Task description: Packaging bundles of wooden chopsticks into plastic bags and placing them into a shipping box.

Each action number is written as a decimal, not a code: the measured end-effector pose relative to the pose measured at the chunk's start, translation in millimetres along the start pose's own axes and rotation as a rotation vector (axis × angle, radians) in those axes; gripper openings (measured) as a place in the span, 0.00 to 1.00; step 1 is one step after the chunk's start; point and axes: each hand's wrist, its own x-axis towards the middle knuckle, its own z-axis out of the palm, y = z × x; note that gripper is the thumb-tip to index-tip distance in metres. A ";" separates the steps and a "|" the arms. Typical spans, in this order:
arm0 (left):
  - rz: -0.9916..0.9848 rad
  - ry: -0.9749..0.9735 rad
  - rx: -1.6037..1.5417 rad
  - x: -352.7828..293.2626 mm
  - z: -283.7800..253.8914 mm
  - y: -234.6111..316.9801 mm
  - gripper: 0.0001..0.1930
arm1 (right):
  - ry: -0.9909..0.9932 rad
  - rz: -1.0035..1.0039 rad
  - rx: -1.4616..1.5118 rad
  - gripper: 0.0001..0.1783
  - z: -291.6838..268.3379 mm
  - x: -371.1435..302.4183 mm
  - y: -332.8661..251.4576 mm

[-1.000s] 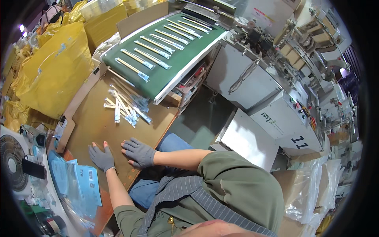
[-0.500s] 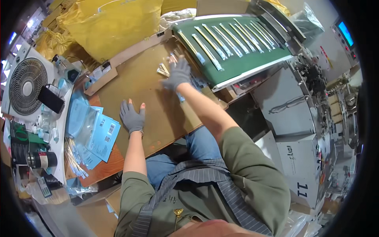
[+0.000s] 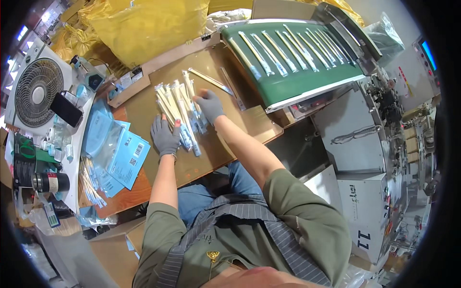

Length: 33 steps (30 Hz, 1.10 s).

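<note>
A loose pile of wrapped chopsticks [image 3: 169,102], pale sticks in clear and blue sleeves, lies on the brown tabletop [image 3: 230,139] between my two hands. My left hand [image 3: 165,135], in a grey glove with bare fingertips, rests flat along the pile's left side, fingers stretched and thumb touching the sticks. On the right side, my right hand [image 3: 210,106], gloved alike, has its fingers bent and closed against some of the chopsticks. One wrapped pair [image 3: 210,80] lies apart beyond that hand.
A green conveyor belt [image 3: 288,86] carrying a row of wrapped chopsticks stands at the far right. Blue printed bags [image 3: 129,156] and more chopsticks [image 3: 90,181] lie left. A fan [image 3: 38,93], phone [image 3: 66,109] and black flask [image 3: 50,183] are at far left. Yellow sacks [image 3: 144,29] stand behind.
The chopsticks have come from beside the belt toward the middle, spreading out between my hands. My right hand has drawn nearer; the left has moved slightly and now touches the pile.
</note>
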 end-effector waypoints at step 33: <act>-0.044 -0.144 0.081 0.5 1.6 -16.0 0.34 | -0.068 -0.760 -0.713 0.32 -105.2 -145.6 29.2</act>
